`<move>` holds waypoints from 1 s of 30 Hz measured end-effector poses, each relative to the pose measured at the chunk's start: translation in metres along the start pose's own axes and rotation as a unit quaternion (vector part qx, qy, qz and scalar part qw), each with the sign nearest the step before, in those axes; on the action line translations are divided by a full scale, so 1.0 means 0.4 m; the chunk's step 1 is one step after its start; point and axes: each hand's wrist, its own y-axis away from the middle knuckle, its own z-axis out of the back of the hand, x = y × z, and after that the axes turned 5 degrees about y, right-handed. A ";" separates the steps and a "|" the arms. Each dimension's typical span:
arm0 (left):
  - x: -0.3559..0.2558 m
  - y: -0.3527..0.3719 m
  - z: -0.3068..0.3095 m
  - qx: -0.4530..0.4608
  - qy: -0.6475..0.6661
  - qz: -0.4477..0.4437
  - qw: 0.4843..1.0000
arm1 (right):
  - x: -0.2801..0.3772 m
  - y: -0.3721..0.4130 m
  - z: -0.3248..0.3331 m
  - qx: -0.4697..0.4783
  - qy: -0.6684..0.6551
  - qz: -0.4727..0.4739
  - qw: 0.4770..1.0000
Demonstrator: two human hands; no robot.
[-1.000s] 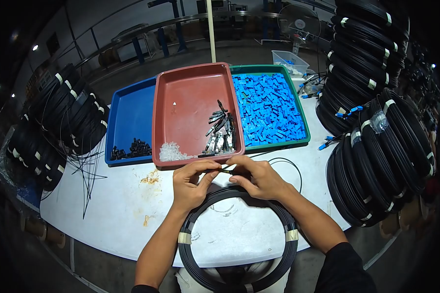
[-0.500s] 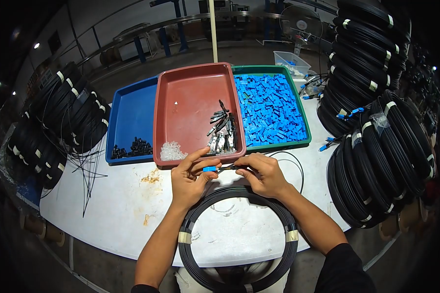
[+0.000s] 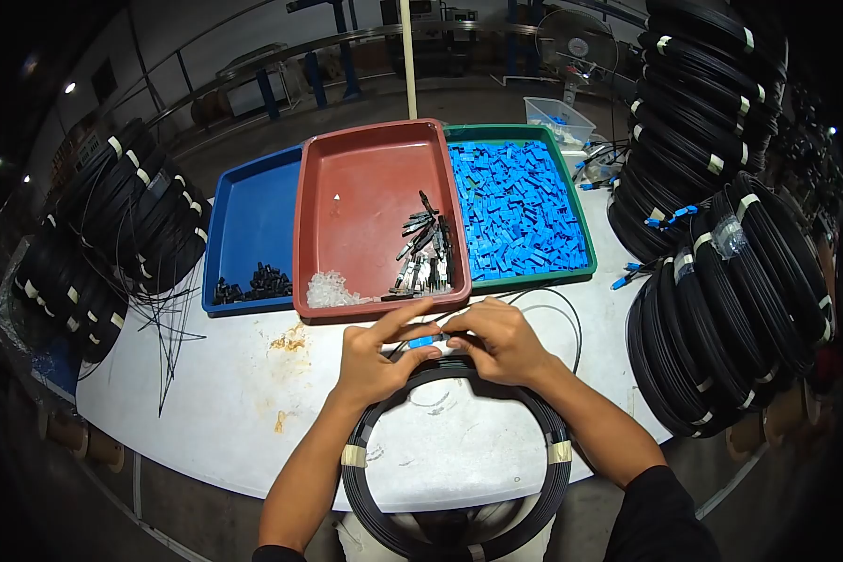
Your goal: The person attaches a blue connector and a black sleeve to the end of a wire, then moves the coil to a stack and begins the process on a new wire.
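Note:
Pinched between the thumb and fingers of my left hand (image 3: 375, 363) is a small blue plastic connector housing (image 3: 423, 343). My right hand (image 3: 502, 343) grips the black cable end (image 3: 446, 338) right at the housing's right side; its fingertips hide part of the join. Under both hands lies a coil of black cable (image 3: 556, 487), bound with pale tape and overhanging the table's front edge. A loose loop of the cable (image 3: 579, 328) arcs out to the right of my right hand.
Ahead, a red tray (image 3: 365, 201) holds clear pieces and black connector parts. On its left a blue tray (image 3: 253, 201) holds black parts; on its right a green tray (image 3: 583, 234) holds many blue housings. Cable coils (image 3: 702, 328) stack up on both sides of the white table (image 3: 225, 403).
The blue housing and my left hand have moved right and slightly down, up to my right fingertips. The gap of cable between the two hands has closed.

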 end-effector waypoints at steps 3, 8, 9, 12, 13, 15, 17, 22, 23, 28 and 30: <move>-0.001 -0.001 0.004 -0.016 0.001 0.001 1.000 | 0.007 -0.005 -0.003 -0.009 -0.006 -0.014 1.000; -0.008 -0.015 0.022 -0.063 -0.085 -0.067 0.992 | 0.002 -0.004 0.014 0.003 -0.001 -0.063 0.998; -0.008 -0.012 0.022 -0.063 -0.085 -0.067 0.992 | 0.004 -0.003 0.011 0.002 -0.001 -0.063 0.998; 0.000 -0.005 0.018 -0.041 -0.027 -0.043 0.998 | 0.010 -0.003 0.003 -0.018 -0.018 -0.056 0.998; -0.002 -0.006 0.021 -0.041 -0.027 -0.043 0.998 | 0.007 -0.004 0.007 -0.008 -0.041 -0.064 0.997; -0.004 -0.011 0.028 -0.018 -0.012 -0.056 0.998 | 0.004 -0.008 0.019 0.000 -0.060 -0.075 0.995; 0.001 -0.012 0.024 -0.017 0.005 -0.068 0.997 | 0.012 -0.011 0.033 0.016 -0.072 -0.077 0.994; 0.002 -0.006 0.028 -0.011 -0.005 -0.076 0.997 | 0.010 -0.007 0.017 0.009 -0.079 -0.077 0.994; -0.005 -0.007 0.030 -0.014 0.001 -0.064 0.998 | 0.007 -0.006 0.017 0.009 -0.097 -0.090 0.991; -0.003 -0.005 0.036 -0.013 0.021 -0.048 0.999 | 0.022 -0.014 0.010 -0.027 -0.101 -0.062 0.993; -0.004 -0.009 0.035 -0.008 0.014 -0.050 0.999 | 0.012 -0.007 0.004 -0.029 -0.096 -0.054 0.993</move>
